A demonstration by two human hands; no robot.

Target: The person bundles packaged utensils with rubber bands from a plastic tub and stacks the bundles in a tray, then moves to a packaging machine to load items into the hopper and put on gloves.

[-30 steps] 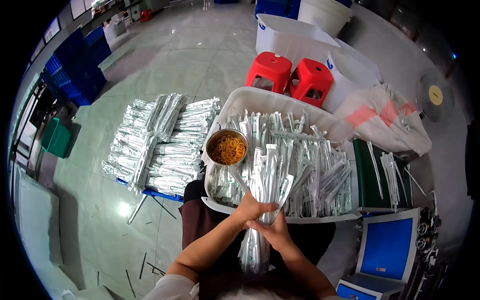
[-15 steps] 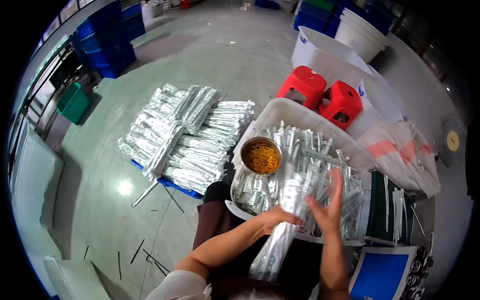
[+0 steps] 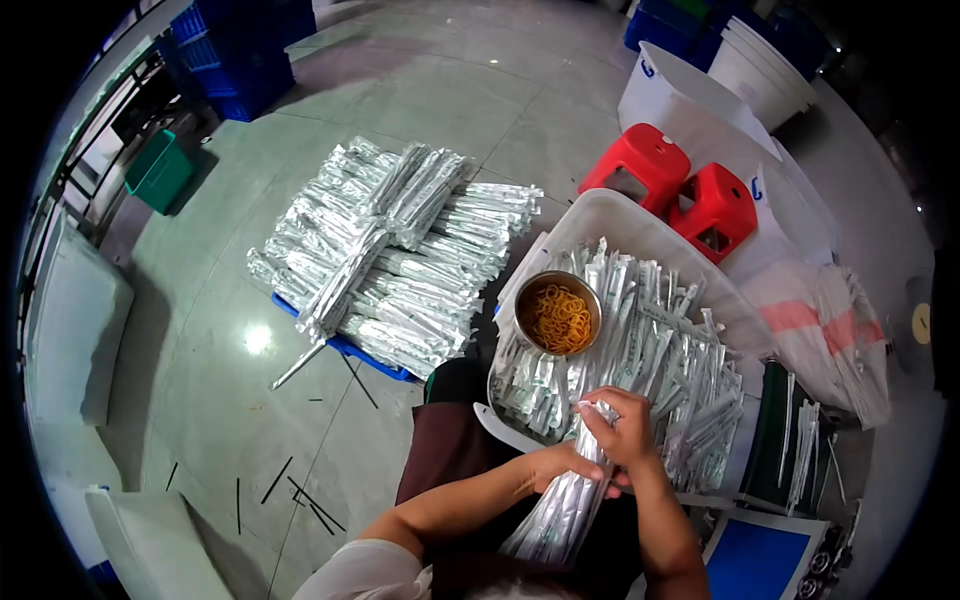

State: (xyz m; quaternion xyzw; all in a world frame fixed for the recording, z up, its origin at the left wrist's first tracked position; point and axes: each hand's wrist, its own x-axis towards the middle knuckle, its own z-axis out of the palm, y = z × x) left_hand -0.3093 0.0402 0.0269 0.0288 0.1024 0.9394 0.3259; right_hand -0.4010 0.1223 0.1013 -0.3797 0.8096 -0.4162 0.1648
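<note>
A bundle of long, thin silvery-wrapped packets [image 3: 560, 515] slants across my lap. My left hand [image 3: 560, 465] is wrapped round its middle. Higher up, my right hand [image 3: 622, 428] is closed round the bundle's upper end. Just beyond my hands stands a white plastic tub [image 3: 610, 205] full of loose packets [image 3: 650, 290] of the same kind. A metal bowl [image 3: 590, 335] of yellow-orange rubber bands [image 3: 558, 318] rests on the packets at the tub's left side. Whether a band is round the bundle is hidden by my fingers.
Left of the tub, a large pile of packet bundles [image 3: 400, 250] lies on a blue tray [image 3: 350, 350]. Red stools [image 3: 640, 165] and a white sack [image 3: 830, 320] stand at the right. Thin dark strips [image 3: 277, 480] lie on the floor. A green bin [image 3: 160, 172] is far left.
My right hand, earlier raised with spread fingers beside the bundle, has come down and closed on its upper end. My left hand still grips the bundle. The whole view has shifted slightly.
</note>
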